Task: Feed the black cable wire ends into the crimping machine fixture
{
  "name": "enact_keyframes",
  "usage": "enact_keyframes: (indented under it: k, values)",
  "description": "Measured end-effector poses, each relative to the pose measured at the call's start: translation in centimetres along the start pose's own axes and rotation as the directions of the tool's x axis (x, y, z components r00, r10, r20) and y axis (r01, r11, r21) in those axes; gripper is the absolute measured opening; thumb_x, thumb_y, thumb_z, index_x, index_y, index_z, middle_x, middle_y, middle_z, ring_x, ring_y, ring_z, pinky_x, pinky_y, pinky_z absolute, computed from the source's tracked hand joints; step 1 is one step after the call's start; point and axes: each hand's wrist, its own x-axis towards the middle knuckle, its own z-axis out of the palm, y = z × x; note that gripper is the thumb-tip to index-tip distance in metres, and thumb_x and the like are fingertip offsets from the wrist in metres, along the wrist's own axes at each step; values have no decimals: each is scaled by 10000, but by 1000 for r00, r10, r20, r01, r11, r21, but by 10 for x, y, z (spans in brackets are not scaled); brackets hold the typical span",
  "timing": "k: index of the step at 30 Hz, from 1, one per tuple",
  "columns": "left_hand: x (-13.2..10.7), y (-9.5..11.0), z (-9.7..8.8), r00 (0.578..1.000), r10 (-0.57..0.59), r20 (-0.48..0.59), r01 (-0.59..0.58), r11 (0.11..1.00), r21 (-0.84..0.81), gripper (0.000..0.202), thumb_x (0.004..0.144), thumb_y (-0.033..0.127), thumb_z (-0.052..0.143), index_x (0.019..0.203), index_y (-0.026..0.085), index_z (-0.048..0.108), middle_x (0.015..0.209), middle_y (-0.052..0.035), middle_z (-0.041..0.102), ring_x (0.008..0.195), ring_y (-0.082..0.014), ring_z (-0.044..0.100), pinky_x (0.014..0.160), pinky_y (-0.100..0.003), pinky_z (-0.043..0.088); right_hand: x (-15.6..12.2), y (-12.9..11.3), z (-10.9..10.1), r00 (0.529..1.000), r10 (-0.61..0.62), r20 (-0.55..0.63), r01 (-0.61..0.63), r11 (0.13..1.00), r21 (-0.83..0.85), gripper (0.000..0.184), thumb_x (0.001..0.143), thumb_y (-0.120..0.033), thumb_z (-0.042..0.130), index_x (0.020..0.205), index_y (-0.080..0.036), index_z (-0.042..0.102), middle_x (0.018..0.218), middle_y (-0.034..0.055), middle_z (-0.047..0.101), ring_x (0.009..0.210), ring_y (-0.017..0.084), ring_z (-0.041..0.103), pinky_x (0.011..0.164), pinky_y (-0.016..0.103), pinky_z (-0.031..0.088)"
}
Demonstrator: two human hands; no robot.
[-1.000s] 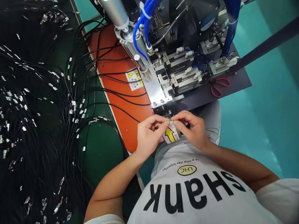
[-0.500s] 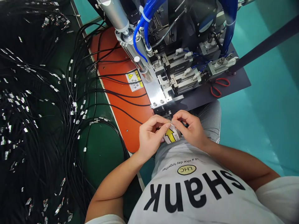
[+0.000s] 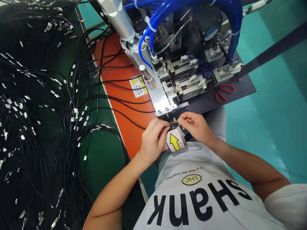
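Observation:
My left hand (image 3: 151,140) and my right hand (image 3: 194,127) meet at the front edge of a small metal machine (image 3: 168,86), fingers pinched together on a thin black cable end (image 3: 174,122) held between them. Just below the fingertips sits a metal plate with a yellow arrow sticker (image 3: 176,142). Both hands hover over the near lip of the orange mat (image 3: 120,92), close to my white shirt.
A large tangle of black cables with silver tips (image 3: 35,105) covers the green table at left; several run across the orange mat. Blue air hoses (image 3: 182,8) arch over the machine. Red-handled scissors (image 3: 224,92) lie on the dark base plate at right. The floor is teal.
Both hands have shifted slightly up and left toward the machine's front slot, uncovering the yellow arrow plate. The view has tilted a little.

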Motion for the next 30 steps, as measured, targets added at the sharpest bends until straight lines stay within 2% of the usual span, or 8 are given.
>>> enact_keyframes:
  k: [5, 10, 20, 30]
  values:
    - [-3, -16, 6, 996, 94, 3, -94, 992, 89, 204, 936, 112, 542, 1084, 198, 654, 905, -43, 610, 854, -136, 613, 755, -247, 529, 17, 14, -1, 1000, 10, 18, -10, 1000, -16, 210, 857, -389, 691, 845, -181, 664, 740, 7, 644, 637, 135, 570, 628, 288, 477]
    - [-5, -20, 9, 997, 75, 6, -76, 990, 117, 232, 945, 134, 534, 1121, 199, 670, 917, -52, 604, 877, -143, 618, 758, -249, 530, 19, 17, -2, 1000, -13, 20, 14, 999, -49, 220, 859, -399, 685, 838, -181, 667, 739, 8, 651, 643, 138, 574, 634, 292, 487]
    - [-5, -23, 12, 995, 97, 14, -98, 983, 157, 254, 944, 139, 521, 1144, 194, 666, 891, -52, 574, 805, -142, 588, 696, -245, 499, 22, 19, -4, 1000, -23, -3, 23, 995, -101, 203, 852, -387, 693, 834, -186, 679, 715, 2, 647, 657, 140, 579, 656, 297, 491]
    - [-12, -29, 17, 990, 129, 60, -141, 945, 296, 341, 948, 142, 469, 1258, 194, 600, 943, -86, 565, 865, -178, 581, 698, -274, 498, 21, 22, -2, 996, -90, -19, 87, 989, -123, 174, 863, -357, 677, 839, -185, 667, 723, 8, 654, 671, 148, 596, 665, 302, 492]
